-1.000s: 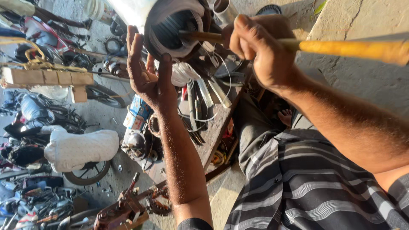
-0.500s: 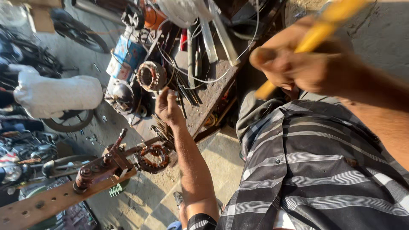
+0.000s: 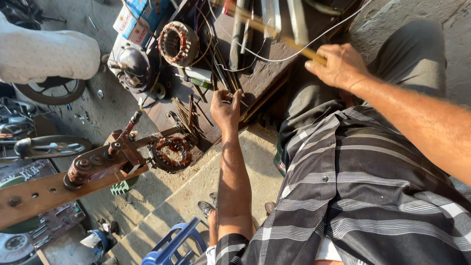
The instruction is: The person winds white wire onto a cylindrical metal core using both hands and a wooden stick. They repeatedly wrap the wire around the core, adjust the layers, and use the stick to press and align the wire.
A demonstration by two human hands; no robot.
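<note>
The right hand [image 3: 341,64] has its fingers closed around a long yellow stick [image 3: 274,34], stiff and light, gripped at its near end. The left hand [image 3: 224,109] pinches thin dark strips [image 3: 189,115] on the wooden counter [image 3: 265,73], right of the copper-wound stator [image 3: 171,151].

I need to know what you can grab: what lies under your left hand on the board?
Under the left hand lie thin dark rods on the wooden board. The palm hides whatever lies directly beneath it.
</note>
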